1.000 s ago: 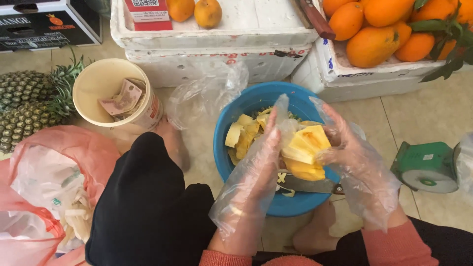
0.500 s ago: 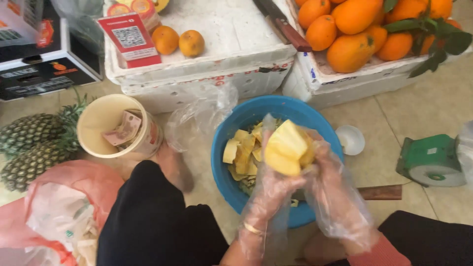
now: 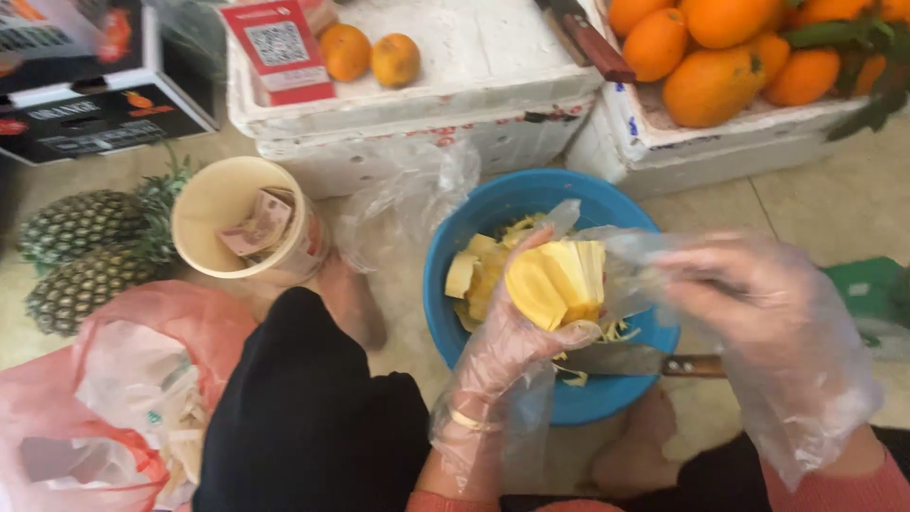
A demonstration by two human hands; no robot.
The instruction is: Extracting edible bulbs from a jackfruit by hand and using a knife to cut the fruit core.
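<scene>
Since half a second ago, both gloved hands separated over the blue basin (image 3: pixel 455 284): the left hand (image 3: pixel 517 337) stays closed around the peeled pineapple (image 3: pixel 557 283), and the right hand (image 3: pixel 758 313), at 3 o'clock from it, is loosely curled. Whether it grips something, I cannot tell. A knife (image 3: pixel 645 360) lies across the basin at 5 o'clock.

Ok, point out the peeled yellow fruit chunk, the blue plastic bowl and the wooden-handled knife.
Peeled yellow fruit chunk (image 3: pixel 555 284), head view, cut front face.
Blue plastic bowl (image 3: pixel 531 194), head view, far rim.
Wooden-handled knife (image 3: pixel 616 360), head view, blade.
</scene>
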